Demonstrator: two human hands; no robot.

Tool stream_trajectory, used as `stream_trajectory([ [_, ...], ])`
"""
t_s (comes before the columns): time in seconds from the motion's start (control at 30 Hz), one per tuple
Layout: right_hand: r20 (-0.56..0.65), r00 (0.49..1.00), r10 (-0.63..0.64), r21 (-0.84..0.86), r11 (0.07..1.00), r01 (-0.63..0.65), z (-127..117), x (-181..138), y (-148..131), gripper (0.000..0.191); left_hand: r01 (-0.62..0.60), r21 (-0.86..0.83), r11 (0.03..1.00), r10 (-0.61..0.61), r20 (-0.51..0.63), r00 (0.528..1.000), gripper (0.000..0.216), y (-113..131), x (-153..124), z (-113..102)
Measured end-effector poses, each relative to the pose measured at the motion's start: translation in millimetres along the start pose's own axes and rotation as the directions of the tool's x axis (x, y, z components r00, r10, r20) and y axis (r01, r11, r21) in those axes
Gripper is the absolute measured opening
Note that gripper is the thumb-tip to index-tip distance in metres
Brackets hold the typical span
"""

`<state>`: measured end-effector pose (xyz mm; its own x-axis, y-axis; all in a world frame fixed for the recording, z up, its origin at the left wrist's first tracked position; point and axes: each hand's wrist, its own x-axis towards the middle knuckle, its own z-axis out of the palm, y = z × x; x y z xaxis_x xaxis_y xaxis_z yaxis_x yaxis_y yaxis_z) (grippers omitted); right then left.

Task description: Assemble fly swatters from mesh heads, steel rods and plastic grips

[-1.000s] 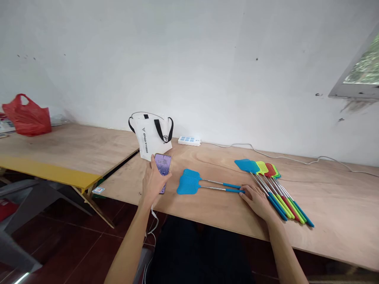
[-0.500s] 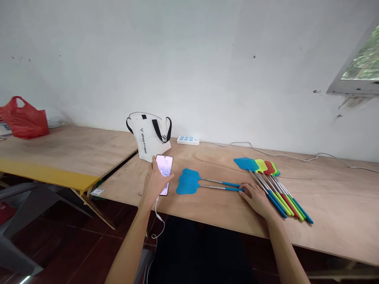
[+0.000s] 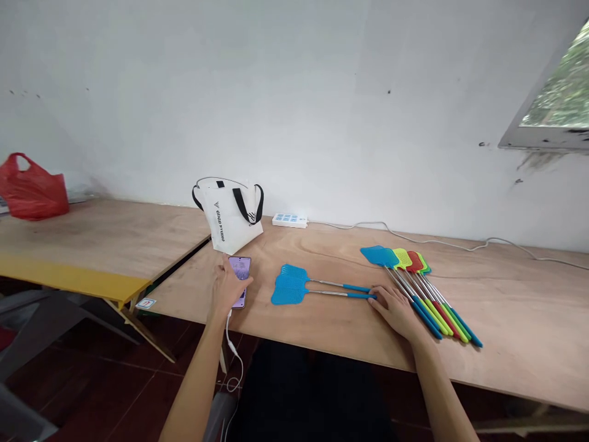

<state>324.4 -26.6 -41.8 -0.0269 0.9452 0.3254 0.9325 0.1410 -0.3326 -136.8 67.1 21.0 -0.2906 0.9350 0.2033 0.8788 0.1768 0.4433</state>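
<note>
My left hand grips a phone with a lit purple screen, low over the wooden table, a white cable hanging from it. My right hand rests flat, fingers spread, on the table at the handle ends of two blue fly swatters lying side by side. Just to its right lies a fanned row of several fly swatters in blue, yellow, red and green.
A white tote bag with black handles stands behind the phone. A white power strip with its cable lies by the wall. A second table at left carries a red plastic bag. A gap separates the tables.
My left hand has lowered the phone from upright toward the table and shifted it slightly left. My right hand has stayed at the swatter handles.
</note>
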Motion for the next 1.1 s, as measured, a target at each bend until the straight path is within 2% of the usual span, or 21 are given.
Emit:
stream_trajectory([
  [0.3, 0.005, 1.000, 0.000, -0.012, 1.000, 0.000, -0.7, 1.0, 0.8, 0.031, -0.037, 0.097, 0.995, 0.037, -0.001, 0.999, 0.095, -15.3, 5.4, 14.5],
  [0.43, 0.032, 0.999, -0.005, 0.044, 0.999, 0.003, -1.9, 3.2, 2.6, 0.034, -0.110, 0.069, 0.992, 0.109, 0.009, 0.994, 0.080, -22.4, 10.1, 20.5],
  [0.57, 0.042, 0.999, -0.027, 0.056, 0.998, 0.025, -3.1, 2.6, -2.3, 0.036, -0.201, 0.098, 0.975, 0.208, -0.073, 0.975, 0.062, -20.0, 11.4, 29.7],
  [0.63, 0.054, 0.997, -0.049, 0.031, 0.998, 0.047, -4.5, 1.0, -9.4, 0.038, -0.268, 0.056, 0.962, 0.272, -0.090, 0.958, 0.055, -11.6, 7.9, 36.7],
  [0.7, 0.070, 0.995, -0.065, -0.003, 0.998, 0.066, -6.1, -0.7, -18.5, 0.040, -0.368, -0.077, 0.927, 0.366, -0.039, 0.930, 0.051, 1.4, -0.2, 46.1],
  [0.77, 0.083, 0.993, -0.082, -0.020, 0.996, 0.083, -6.9, -1.5, -28.1, 0.040, -0.473, -0.205, 0.857, 0.491, 0.048, 0.870, 0.050, 16.7, -12.6, 56.9],
  [0.83, 0.089, 0.990, -0.113, -0.006, 0.993, 0.114, -5.7, -0.8, -36.9, 0.039, -0.572, -0.243, 0.784, 0.610, 0.123, 0.783, 0.047, 31.2, -26.6, 66.6],
  [1.0, 0.073, 0.980, -0.187, 0.091, 0.979, 0.180, 3.9, 4.8, -52.9, 0.039, -0.639, -0.280, 0.717, 0.683, 0.095, 0.725, 0.036, 49.8, -46.2, 74.8],
  [1.1, 0.069, 0.974, -0.218, 0.106, 0.972, 0.210, 6.0, 6.9, -58.0, 0.036, -0.610, -0.327, 0.722, 0.666, 0.088, 0.741, 0.039, 49.4, -45.9, 74.2],
])
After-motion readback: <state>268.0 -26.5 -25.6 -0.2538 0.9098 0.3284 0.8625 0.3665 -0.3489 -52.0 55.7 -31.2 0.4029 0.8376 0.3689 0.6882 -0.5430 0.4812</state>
